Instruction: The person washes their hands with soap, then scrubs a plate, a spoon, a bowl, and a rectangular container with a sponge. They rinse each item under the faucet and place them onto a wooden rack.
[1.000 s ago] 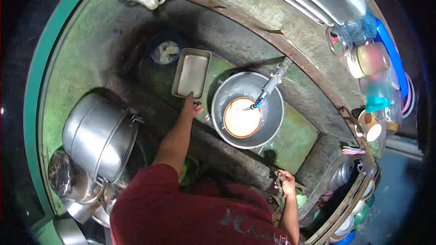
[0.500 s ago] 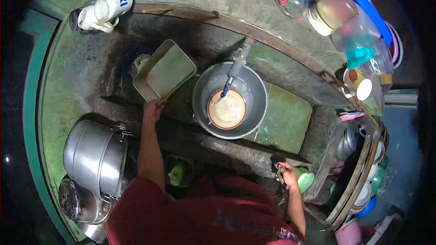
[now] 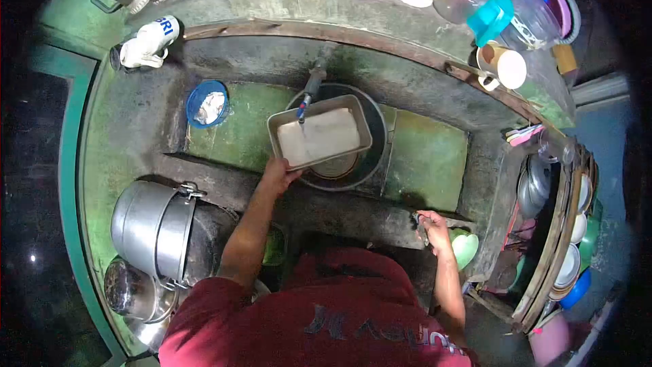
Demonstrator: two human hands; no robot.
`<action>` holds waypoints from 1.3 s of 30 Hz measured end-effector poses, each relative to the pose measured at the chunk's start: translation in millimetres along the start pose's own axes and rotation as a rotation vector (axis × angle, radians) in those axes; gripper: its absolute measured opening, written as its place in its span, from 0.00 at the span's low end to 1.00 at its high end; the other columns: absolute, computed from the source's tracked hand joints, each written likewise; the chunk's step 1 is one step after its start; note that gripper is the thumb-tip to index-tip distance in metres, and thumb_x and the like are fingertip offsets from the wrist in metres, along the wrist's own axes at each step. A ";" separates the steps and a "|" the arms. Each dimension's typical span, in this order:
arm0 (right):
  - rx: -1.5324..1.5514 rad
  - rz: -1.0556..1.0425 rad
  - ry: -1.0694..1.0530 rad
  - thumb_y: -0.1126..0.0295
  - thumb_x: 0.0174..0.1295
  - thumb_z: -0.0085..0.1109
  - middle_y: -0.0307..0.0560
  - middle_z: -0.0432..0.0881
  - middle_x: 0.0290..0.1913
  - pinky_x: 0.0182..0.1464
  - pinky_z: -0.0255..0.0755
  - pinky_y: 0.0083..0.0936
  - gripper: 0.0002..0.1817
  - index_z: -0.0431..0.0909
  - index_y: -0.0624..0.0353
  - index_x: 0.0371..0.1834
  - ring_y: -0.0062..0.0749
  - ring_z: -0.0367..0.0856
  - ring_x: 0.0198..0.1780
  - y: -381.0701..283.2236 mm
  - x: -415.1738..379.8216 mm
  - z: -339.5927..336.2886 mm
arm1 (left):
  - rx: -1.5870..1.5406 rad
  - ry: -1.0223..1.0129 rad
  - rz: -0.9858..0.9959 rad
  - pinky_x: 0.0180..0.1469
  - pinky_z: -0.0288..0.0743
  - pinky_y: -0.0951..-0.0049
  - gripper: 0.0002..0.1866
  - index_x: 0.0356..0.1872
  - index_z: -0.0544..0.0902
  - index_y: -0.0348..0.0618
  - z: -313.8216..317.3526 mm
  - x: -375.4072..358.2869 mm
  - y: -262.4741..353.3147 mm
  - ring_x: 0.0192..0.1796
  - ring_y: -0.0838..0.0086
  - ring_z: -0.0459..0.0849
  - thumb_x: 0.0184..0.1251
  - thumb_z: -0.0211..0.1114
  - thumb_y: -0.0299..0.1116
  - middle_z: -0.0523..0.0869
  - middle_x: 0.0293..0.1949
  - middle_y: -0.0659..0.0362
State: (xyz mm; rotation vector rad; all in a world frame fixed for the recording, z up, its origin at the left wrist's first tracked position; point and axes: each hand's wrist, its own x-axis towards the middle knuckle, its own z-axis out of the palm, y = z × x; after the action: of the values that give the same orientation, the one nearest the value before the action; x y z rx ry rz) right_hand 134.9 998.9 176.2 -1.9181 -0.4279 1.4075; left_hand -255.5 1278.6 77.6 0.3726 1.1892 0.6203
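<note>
Silver metal at the far left: large pot (image 3: 146,231), well apart from both hands. Farther in, blue bowl (image 3: 204,88) with whitish contents, resting on the green sink floor (image 3: 255,102) near the left back corner. Next along, left hand (image 3: 276,175), much the nearer one to the rectangular pan (image 3: 329,110). Clasps the near left corner of that pan, with the exact reach of the fingers underneath impossible to tell. From this grip, stretches the pan away to the right and back: long axis roughly left to right, angled slightly toward the back wall at its right end. Sits over the grey basin (image 3: 375,163), hiding much of its mouth, with the tap (image 3: 303,103) above the pan's left half. Cannot tell about contact with the basin's rim. Held at one corner only, so, as a judgement, most weight out to the right of the grip and likely to dip there. Under the pan's near edge, inside the basin, round plate (image 3: 334,166). Farther right, near the front ledge (image 3: 380,223) and well apart from the pan: right hand (image 3: 435,230), curled round a small dark object (image 3: 422,230), too small to identify. Just beside it, light green item (image 3: 465,250), partly hidden.
</note>
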 end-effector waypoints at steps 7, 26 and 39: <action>-0.103 0.003 0.060 0.68 0.66 0.59 0.40 0.81 0.42 0.39 0.75 0.25 0.13 0.80 0.59 0.51 0.23 0.78 0.41 46.6 -13.0 -60.4 | 0.221 0.151 0.000 0.37 0.86 0.63 0.10 0.36 0.74 0.31 -13.4 -38.4 45.8 0.32 0.63 0.86 0.54 0.50 0.25 0.84 0.33 0.48; 0.166 0.143 0.108 0.62 0.68 0.55 0.43 0.79 0.48 0.53 0.72 0.33 0.18 0.77 0.60 0.56 0.31 0.77 0.50 31.8 -86.1 -94.5 | 0.029 -0.048 -0.047 0.45 0.87 0.59 0.18 0.49 0.70 0.22 44.9 -13.2 21.1 0.42 0.53 0.87 0.58 0.46 0.22 0.83 0.42 0.42; -0.066 -0.177 0.468 0.71 0.60 0.57 0.50 0.83 0.42 0.48 0.74 0.32 0.14 0.80 0.63 0.48 0.37 0.82 0.46 88.9 -72.5 -156.3 | 0.732 -0.146 0.552 0.25 0.86 0.71 0.47 0.75 0.40 0.50 242.1 -96.6 -73.6 0.51 0.55 0.80 0.54 0.45 0.09 0.58 0.71 0.44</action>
State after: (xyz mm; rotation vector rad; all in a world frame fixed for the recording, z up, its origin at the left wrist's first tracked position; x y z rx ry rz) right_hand 241.5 837.4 187.9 -2.1246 -0.4066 0.8052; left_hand -32.6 1172.8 189.5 1.3747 1.1434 0.5926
